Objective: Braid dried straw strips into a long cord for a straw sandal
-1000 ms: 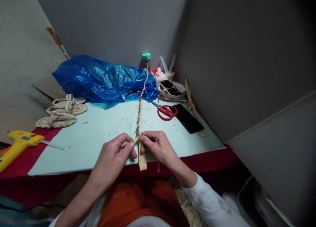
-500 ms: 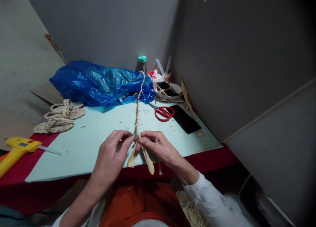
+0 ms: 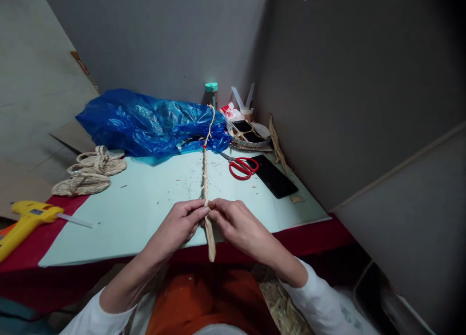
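Sprawling across the back of the pale green table sheet (image 3: 120,213), a crumpled blue plastic bag (image 3: 145,124) lies bunched, its contents hidden. Right of it a small round shallow tray (image 3: 251,143) holds a dark flat device (image 3: 243,126) among scraps. One long braided straw cord (image 3: 206,175) runs from the bag straight toward the person. The left hand (image 3: 178,226) and right hand (image 3: 238,223) meet on it at the near edge, fingertips of both pinched tight on the braid, its flat loose end hanging just below them. Also there: one heap of coiled straw braid (image 3: 91,172), one yellow glue gun (image 3: 25,218), one flat black slab (image 3: 273,176), one pair of red-handled scissors (image 3: 243,167).
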`<state>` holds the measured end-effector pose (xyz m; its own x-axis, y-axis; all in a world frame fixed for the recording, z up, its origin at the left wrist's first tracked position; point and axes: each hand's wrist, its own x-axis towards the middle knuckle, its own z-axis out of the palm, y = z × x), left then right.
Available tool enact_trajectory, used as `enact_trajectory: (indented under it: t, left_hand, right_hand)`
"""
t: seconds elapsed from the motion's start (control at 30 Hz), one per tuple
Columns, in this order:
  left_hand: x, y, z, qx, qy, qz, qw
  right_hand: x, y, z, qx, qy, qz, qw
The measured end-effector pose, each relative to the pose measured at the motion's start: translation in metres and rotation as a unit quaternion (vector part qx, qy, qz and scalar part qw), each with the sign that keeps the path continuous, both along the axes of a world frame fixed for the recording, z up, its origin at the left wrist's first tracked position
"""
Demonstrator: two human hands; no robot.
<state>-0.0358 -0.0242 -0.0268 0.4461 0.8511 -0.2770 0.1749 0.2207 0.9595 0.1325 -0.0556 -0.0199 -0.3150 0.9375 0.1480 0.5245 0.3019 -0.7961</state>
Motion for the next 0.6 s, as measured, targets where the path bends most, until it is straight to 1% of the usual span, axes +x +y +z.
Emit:
enact_trajectory:
  t: [0.1,0.17,0.23,0.33,0.43,0.5,0.53,0.6]
  left_hand:
    - [-0.001,0.001,0.000,0.075,0.036,0.031,0.996]
    - [-0.001,0.000,0.000,0.094,0.041,0.041,0.994]
    - [-0.001,-0.001,0.000,0.078,0.041,0.051,0.995]
    - [-0.001,-0.005,0.000,0.021,0.020,0.074,0.997]
    - [-0.002,-0.009,0.000,-0.035,-0.037,0.071,0.996]
    - [-0.004,-0.011,0.001,-0.055,-0.066,0.064,0.994]
    - [-0.005,-0.012,0.002,-0.059,-0.072,0.064,0.994]
    - [-0.006,-0.013,0.004,-0.055,-0.069,0.070,0.994]
  right_hand:
    - [-0.002,-0.007,0.005,0.049,-0.113,-0.065,0.990]
    - [-0.006,-0.012,0.005,0.076,-0.150,-0.085,0.982]
    - [-0.011,-0.016,0.003,0.102,-0.160,-0.092,0.977]
    - [-0.024,-0.025,-0.005,0.139,-0.185,-0.092,0.968]
    - [-0.038,-0.035,-0.017,0.195,-0.260,-0.088,0.942]
    - [-0.042,-0.039,-0.021,0.228,-0.300,-0.080,0.923]
    - [-0.042,-0.040,-0.020,0.236,-0.302,-0.070,0.921]
    - [-0.036,-0.040,-0.012,0.225,-0.272,-0.046,0.934]
